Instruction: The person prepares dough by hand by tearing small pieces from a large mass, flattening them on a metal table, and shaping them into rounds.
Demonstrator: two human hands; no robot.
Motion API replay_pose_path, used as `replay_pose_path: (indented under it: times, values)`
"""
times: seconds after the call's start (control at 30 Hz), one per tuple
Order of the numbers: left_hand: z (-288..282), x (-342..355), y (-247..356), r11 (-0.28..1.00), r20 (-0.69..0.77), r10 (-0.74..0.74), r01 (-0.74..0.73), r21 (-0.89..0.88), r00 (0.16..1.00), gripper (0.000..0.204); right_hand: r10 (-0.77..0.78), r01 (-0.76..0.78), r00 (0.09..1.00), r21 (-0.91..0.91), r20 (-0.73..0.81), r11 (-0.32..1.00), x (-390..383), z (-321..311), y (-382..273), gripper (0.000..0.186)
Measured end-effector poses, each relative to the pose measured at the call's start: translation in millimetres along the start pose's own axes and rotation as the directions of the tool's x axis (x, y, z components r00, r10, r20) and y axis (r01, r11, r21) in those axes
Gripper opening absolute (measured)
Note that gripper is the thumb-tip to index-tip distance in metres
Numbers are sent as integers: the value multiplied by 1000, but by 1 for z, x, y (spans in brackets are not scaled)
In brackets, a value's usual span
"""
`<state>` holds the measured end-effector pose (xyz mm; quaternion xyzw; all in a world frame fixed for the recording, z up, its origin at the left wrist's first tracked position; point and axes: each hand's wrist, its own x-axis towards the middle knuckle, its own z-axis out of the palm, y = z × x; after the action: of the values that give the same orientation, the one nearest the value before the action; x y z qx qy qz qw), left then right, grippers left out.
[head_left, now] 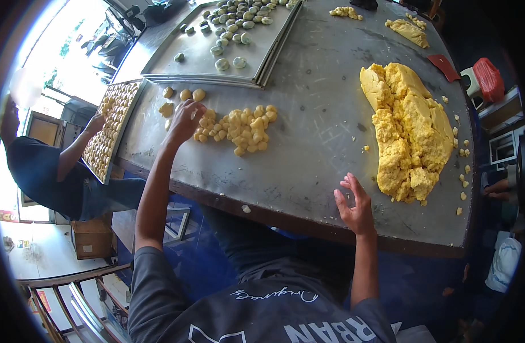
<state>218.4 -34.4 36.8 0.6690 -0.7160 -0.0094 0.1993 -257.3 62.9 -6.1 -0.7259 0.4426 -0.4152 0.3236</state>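
My left hand (185, 122) is over the left part of the metal table, its fingers loosely bent and apart, beside small pale dough balls. Just beyond it sit a few rounder dough balls (186, 95). To its right lies a cluster of small dough lumps (248, 128), many touching one another. My right hand (357, 208) hovers near the table's front edge, fingers spread and nothing in them. A large, cracked mound of yellow dough (411, 134) stands on the table to the right of that hand.
Stacked metal trays (217, 71) at the back left carry greenish round pieces. Beside the table's left edge, a person (51, 166) reaches over a tray of round dough pieces (111, 126). A red scraper (443, 67) and smaller dough pieces (408, 32) lie at the far right.
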Motion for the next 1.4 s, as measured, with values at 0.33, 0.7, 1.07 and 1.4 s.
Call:
replay_pose_path:
  times: [0.33, 0.7, 1.07, 1.4]
  values:
    - [-2, -21, 155, 909, 145, 278, -211, -361, 950, 14, 16, -16, 1000, -13, 9, 1000, 2, 0, 3, 42]
    - [13, -24, 203, 938, 87, 248, -217, -269, 965, 31, 42, -42, 999, -1, 21, 999, 0, -3, 6, 46]
    - [38, -41, 213, 973, 246, 60, -1, -232, 967, 27, 12, -12, 1000, 7, -13, 1000, 2, 3, 2, 42]
    - [35, -52, 216, 939, 75, 12, 15, -344, 997, 24, 37, -37, 999, -8, -27, 999, 4, 0, 1, 44]
